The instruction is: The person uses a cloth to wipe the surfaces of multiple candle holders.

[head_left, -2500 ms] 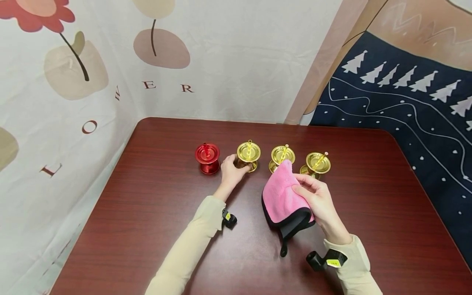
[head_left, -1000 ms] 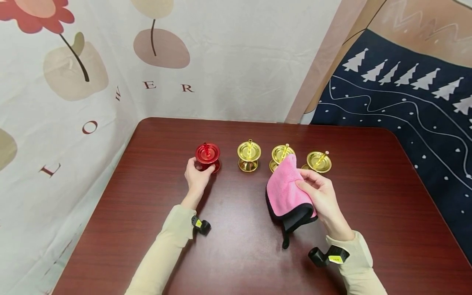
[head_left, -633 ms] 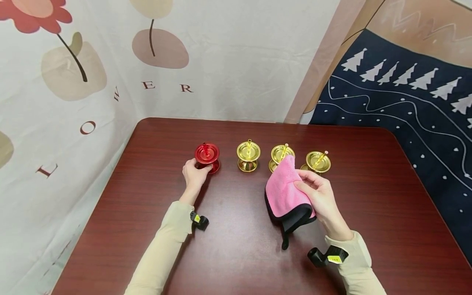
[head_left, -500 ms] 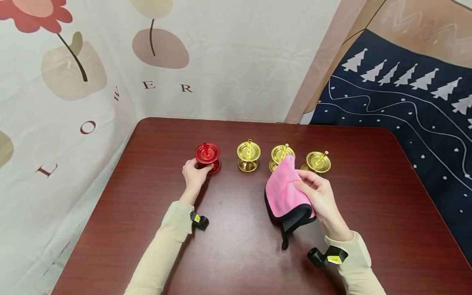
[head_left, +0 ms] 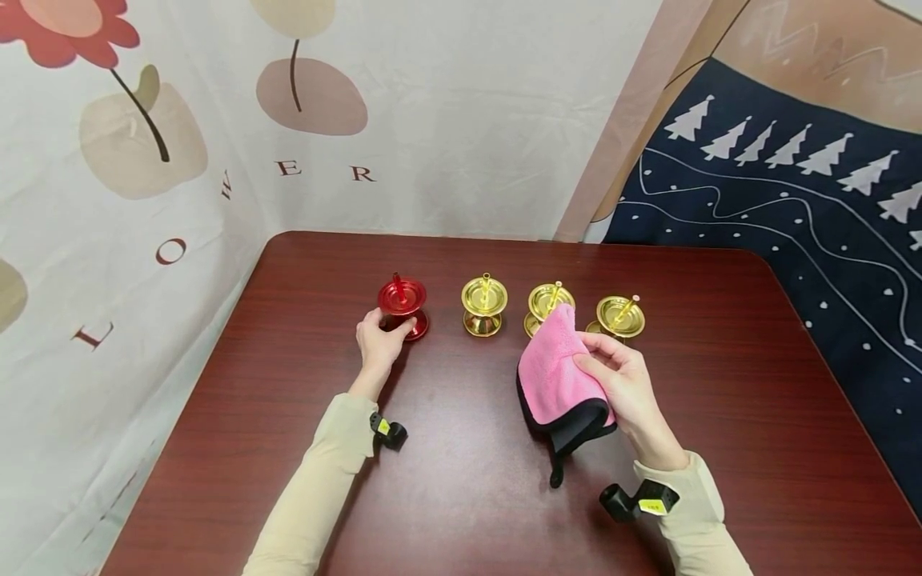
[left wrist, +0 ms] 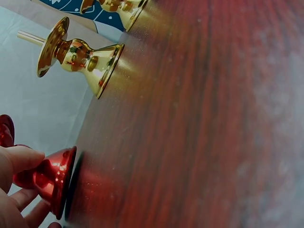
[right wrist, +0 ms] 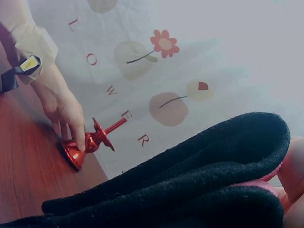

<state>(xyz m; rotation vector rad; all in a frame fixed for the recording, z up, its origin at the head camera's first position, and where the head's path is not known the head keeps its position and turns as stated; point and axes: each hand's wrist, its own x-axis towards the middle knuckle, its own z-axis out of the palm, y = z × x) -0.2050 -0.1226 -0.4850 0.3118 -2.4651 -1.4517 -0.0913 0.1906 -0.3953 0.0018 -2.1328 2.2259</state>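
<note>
My left hand (head_left: 380,342) grips the red metal candle holder (head_left: 402,298) by its stem, thumb on one side and fingers on the other. In the left wrist view, a dark gap shows between its base (left wrist: 59,180) and the tabletop, and the holder leans slightly left in the head view. My right hand (head_left: 625,384) pinches a folded pink cloth (head_left: 558,376) with black edging and a black loop, raised over the table. Behind the cloth stand two gold candle holders, the middle one (head_left: 542,300) partly covered and the right one (head_left: 619,318) with its base hidden.
Another gold candle holder (head_left: 484,298) stands between the red one and the cloth. All are in a row near the back of the brown table (head_left: 461,496). A white printed curtain (head_left: 461,120) and a navy one (head_left: 792,240) hang behind.
My left hand has moved left from the nearest gold candle holder to the red one and gripped it. The red holder has just tipped slightly left. My right hand holds the cloth almost still.
</note>
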